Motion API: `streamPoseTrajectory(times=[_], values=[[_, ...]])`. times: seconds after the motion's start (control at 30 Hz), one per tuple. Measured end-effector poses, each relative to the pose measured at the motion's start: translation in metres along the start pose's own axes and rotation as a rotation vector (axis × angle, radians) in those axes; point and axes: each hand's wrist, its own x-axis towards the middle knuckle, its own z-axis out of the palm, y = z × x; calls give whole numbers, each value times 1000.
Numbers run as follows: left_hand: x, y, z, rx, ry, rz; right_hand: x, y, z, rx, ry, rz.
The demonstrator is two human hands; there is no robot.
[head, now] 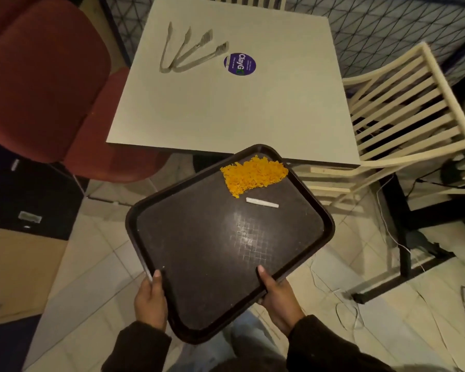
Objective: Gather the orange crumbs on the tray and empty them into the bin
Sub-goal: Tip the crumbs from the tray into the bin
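A dark brown tray (199, 237) is held in the air over the tiled floor, in front of the white table. The orange crumbs (254, 174) lie heaped in the tray's far corner. A small white stick (262, 202) lies just below the heap. My left hand (149, 299) grips the tray's near left edge, thumb on top. My right hand (278, 299) grips the near right edge, thumb on the tray's surface. No bin is in view.
The white table (234, 103) carries two pairs of metal tongs (188, 51) and a purple round sticker (239, 64). A red chair (46, 84) stands left, a cream slatted chair (403, 111) right. A cardboard box (19, 269) sits at left. Cables (346, 310) trail on the floor.
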Motion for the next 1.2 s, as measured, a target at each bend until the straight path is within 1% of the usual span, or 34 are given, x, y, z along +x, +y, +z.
streamPoseTrajectory(times=[0.23, 0.33, 0.43, 0.57, 0.67, 0.8, 0.9, 0.97, 1.07, 1.2], values=[[25, -54, -15, 17, -117, -212, -3, 60, -30, 109, 190, 102], [57, -68, -9, 60, -141, -250, -1, 88, -58, 63, 273, 162], [93, -90, 10, 214, -173, -261, 10, 105, -82, -1, 317, 205], [113, -118, 40, 502, -183, -161, 33, 121, -104, -43, 366, 225], [125, -140, 67, 610, -204, -138, 63, 132, -118, -40, 467, 199], [154, -159, 103, 583, -219, -179, 106, 135, -138, -59, 557, 183], [190, -187, 126, 491, -308, -270, 140, 129, -153, -42, 586, 188], [198, -192, 143, 380, -331, -315, 161, 123, -164, -58, 604, 187], [189, -185, 170, 258, -321, -404, 186, 110, -177, -98, 612, 168], [188, -187, 187, 205, -278, -453, 209, 92, -191, -151, 618, 147]])
